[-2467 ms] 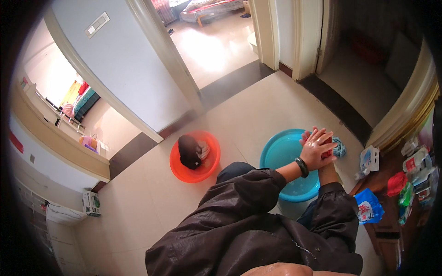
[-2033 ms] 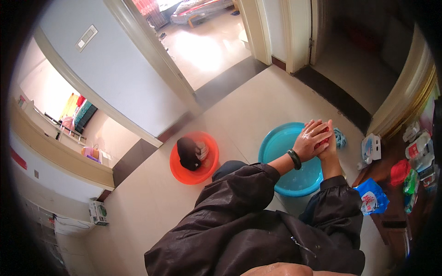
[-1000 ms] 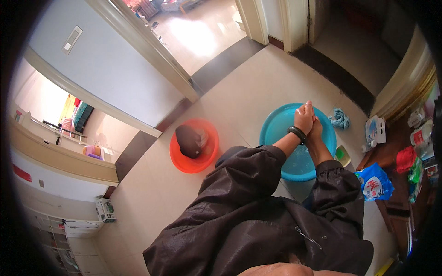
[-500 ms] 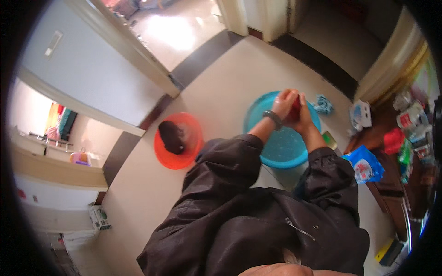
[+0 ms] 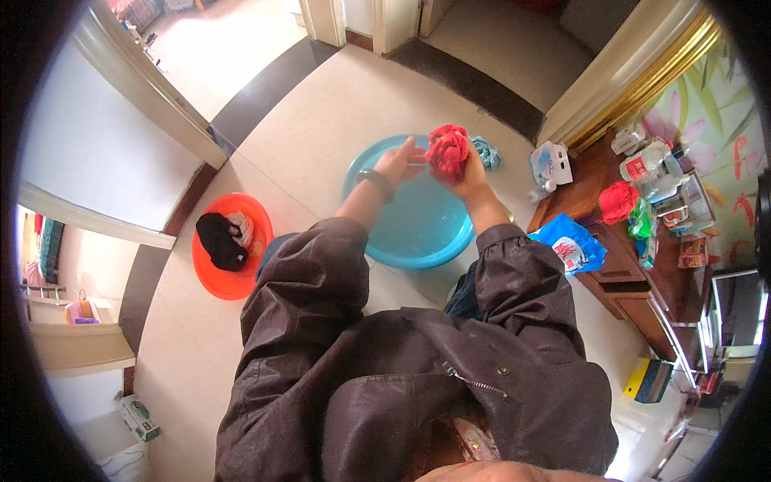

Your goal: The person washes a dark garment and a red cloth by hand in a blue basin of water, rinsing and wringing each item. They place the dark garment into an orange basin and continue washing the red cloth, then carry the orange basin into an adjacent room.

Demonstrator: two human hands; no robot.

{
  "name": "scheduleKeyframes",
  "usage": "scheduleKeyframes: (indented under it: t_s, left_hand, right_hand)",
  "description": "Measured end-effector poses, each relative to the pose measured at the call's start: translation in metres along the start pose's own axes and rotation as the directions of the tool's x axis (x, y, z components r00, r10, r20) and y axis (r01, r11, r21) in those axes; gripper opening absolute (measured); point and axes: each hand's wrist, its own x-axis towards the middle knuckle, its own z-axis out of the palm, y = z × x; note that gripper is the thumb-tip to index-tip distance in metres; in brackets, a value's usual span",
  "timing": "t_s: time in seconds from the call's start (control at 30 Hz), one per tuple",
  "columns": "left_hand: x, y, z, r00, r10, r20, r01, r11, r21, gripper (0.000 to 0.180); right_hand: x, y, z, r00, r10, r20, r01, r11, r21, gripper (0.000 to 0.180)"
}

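Note:
A bunched-up red cloth (image 5: 448, 151) sits in my right hand (image 5: 468, 178), held above the far right rim of a blue basin (image 5: 426, 259). Water fills the basin's bottom. My left hand (image 5: 397, 163) is off the cloth, over the basin's far left side, with its fingers stretched out; a dark band circles that wrist. Behind the red cloth, a crumpled light-blue cloth (image 5: 485, 151) lies on the floor against the basin's far right side. To the left, an orange basin (image 5: 215, 283) holds a black cloth (image 5: 219, 242) and a pale, crumpled piece (image 5: 242, 229).
A blue packet (image 5: 572, 243) stands by the brown wooden cabinet (image 5: 622, 281) on the right. Bottles (image 5: 647, 165) and a red bundle (image 5: 618, 202) crowd its top. A white pack (image 5: 551, 164) is at the cabinet's far end. Doorways open beyond the floor.
My hands have come apart: the left has let go and opened, while the right keeps the red cloth, now more fully in sight. The whole view has shifted, moving the basins leftward in the picture.

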Motion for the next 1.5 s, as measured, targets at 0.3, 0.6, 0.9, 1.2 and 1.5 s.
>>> scheduleKeyframes:
  t_s: [0.3, 0.6, 0.9, 1.2, 1.5]
  left_hand:
    - [-0.019, 0.009, 0.02, 0.941, 0.316, 0.122, -0.324, 0.944, 0.053, 0.041]
    - [-0.02, 0.015, 0.003, 0.901, 0.403, -0.16, -0.427, 0.887, -0.174, 0.025]
    - [-0.032, 0.033, -0.004, 0.877, 0.359, -0.319, -0.459, 0.822, -0.336, 0.003]
    - [-0.036, 0.038, -0.007, 0.908, 0.268, -0.321, -0.371, 0.87, -0.324, 0.004]
    - [-0.029, 0.032, -0.017, 0.919, 0.197, -0.34, -0.292, 0.922, -0.255, 0.008]
  right_hand:
    - [-0.01, 0.0, 0.008, 0.958, 0.172, 0.229, -0.174, 0.985, -0.013, 0.051]
    - [-0.018, 0.001, 0.006, 0.969, 0.246, 0.02, -0.24, 0.958, -0.156, 0.049]
    - [-0.026, -0.004, 0.01, 0.978, 0.16, 0.131, -0.162, 0.987, 0.006, 0.047]
    - [-0.01, -0.004, -0.02, 0.998, 0.03, 0.047, -0.026, 0.996, -0.087, 0.032]
    - [-0.016, -0.015, -0.014, 0.993, -0.014, 0.12, -0.007, 0.985, 0.175, 0.032]
